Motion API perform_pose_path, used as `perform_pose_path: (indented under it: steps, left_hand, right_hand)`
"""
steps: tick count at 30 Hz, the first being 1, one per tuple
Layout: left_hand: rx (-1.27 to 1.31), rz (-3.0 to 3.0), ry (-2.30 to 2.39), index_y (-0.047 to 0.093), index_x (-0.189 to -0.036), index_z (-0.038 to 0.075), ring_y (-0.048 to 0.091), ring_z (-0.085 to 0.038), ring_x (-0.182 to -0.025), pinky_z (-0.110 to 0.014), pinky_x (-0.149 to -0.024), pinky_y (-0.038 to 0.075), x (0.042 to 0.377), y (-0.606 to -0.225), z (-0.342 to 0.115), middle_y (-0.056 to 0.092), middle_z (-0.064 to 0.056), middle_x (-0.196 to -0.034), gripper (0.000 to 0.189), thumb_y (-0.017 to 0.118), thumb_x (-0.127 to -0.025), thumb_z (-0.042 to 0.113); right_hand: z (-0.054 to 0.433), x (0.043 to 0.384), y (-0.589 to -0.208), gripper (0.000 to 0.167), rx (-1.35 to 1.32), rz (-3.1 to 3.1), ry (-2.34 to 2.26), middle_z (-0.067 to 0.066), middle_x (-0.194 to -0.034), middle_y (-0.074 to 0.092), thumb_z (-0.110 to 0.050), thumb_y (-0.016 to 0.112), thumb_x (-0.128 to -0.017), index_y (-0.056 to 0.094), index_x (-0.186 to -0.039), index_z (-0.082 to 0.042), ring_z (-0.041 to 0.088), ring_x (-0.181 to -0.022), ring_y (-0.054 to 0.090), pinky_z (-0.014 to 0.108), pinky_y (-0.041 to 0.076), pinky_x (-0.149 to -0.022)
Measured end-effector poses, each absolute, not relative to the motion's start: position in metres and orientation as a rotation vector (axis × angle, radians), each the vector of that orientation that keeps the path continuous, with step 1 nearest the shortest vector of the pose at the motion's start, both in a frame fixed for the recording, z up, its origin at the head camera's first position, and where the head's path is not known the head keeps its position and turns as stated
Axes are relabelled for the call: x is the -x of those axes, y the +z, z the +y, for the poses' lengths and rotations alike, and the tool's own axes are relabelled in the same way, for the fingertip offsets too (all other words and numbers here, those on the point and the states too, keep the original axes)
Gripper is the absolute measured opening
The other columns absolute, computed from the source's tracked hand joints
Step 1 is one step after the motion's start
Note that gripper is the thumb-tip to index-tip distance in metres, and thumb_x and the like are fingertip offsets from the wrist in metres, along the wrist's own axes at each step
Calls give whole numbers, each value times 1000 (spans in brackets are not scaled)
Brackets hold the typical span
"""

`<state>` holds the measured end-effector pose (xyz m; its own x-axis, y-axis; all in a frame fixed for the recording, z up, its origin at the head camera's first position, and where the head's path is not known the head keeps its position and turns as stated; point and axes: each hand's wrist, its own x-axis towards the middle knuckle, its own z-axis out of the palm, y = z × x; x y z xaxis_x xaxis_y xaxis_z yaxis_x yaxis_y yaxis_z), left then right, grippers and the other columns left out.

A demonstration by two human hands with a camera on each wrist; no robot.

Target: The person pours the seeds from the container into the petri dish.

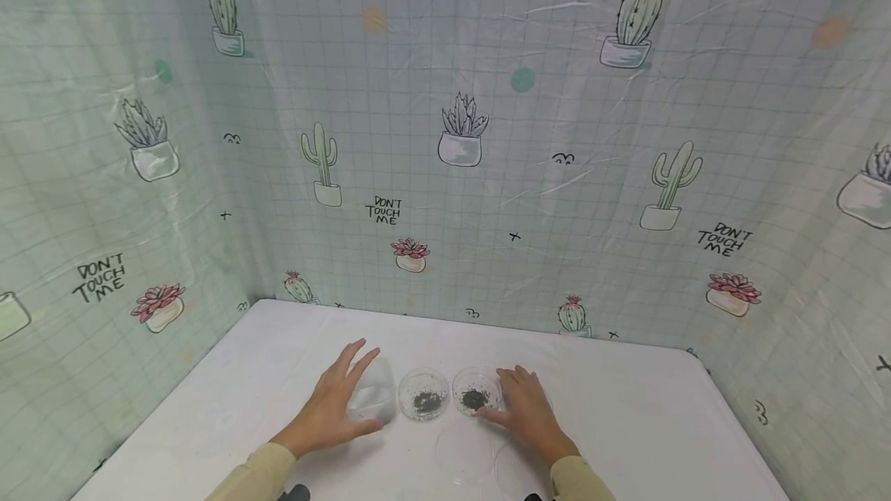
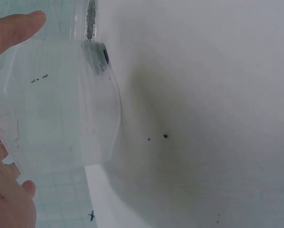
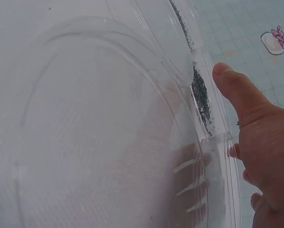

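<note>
My left hand [image 1: 334, 404], fingers and thumb spread wide, is around the left side of a clear plastic container [image 2: 51, 114]; firm contact cannot be told. Right of that container stands a clear petri dish [image 1: 411, 386] with dark grains [image 1: 428, 402] in it. A second petri dish [image 1: 465, 375] sits beside it, holding a small heap of dark granules [image 1: 476, 400]. My right hand [image 1: 525, 412] is at this second dish's right edge, thumb near its front rim and fingers further back. In the right wrist view the thumb [image 3: 239, 90] lies close to the rim.
Clear round dishes or lids, one [image 1: 462, 456] and another [image 1: 513, 472], lie near the front, faint against the white table [image 1: 626, 424]. A few dark specks [image 2: 165, 136] dot the tabletop. A cactus-print sheet [image 1: 390, 99] hangs behind and at both sides.
</note>
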<state>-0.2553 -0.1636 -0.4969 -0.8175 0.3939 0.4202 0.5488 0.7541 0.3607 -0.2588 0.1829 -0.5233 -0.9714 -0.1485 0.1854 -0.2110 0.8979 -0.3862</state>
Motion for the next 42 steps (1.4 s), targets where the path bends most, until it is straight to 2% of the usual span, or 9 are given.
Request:
perform_pose_path:
  steps: [9, 16, 23, 29, 35, 42]
  left_hand:
    - [797, -2625, -700, 29, -152, 29, 38, -31, -140, -61, -109, 35, 252, -482, -147, 30, -4, -157, 108, 87, -63, 48]
    - [884, -2620, -757, 25, -152, 32, 45, -29, -135, -59, -103, 42, 251, -475, -137, 30, -2, -156, 109, 87, -63, 45]
    - [966, -2596, -792, 30, -152, 24, 45, -33, -134, -58, -102, 45, 250, -473, -127, 35, -4, -153, 108, 87, -63, 44]
    - [1017, -2659, -787, 26, -152, 30, 44, -29, -135, -55, -103, 46, 249, -473, -120, 36, -2, -151, 104, 85, -67, 45]
    - [1080, -2701, -763, 24, -152, 31, 45, -29, -135, -54, -102, 48, 244, -473, -114, 35, -1, -151, 104, 84, -69, 44]
    - [1188, -2707, -772, 23, -152, 31, 45, -26, -135, -48, -107, 46, 240, -475, -98, 37, 2, -150, 101, 82, -72, 46]
  right_hand:
    - [186, 257, -522, 78, -304, -2874, 599, 18, -130, 59, -52, 76, -75, 55, -129, -1, 41, -134, 42, 58, 27, -116]
    - [188, 256, -521, 76, -316, -2839, 620, 18, -129, 59, -51, 77, -74, 56, -129, -2, 41, -132, 44, 56, 32, -114]
    - [189, 257, -520, 76, -317, -2835, 608, 17, -129, 59, -50, 78, -73, 56, -129, -2, 39, -130, 46, 54, 36, -112]
    - [186, 257, -519, 72, -290, -2853, 653, 16, -129, 59, -47, 79, -73, 58, -127, -4, 39, -130, 46, 54, 36, -111]
    - [179, 257, -520, 70, -273, -2911, 666, 17, -132, 57, -50, 76, -76, 59, -126, -3, 39, -133, 44, 55, 32, -115]
    - [181, 255, -518, 72, -245, -2888, 625, 16, -130, 58, -48, 79, -74, 59, -126, -3, 37, -128, 48, 52, 38, -111]
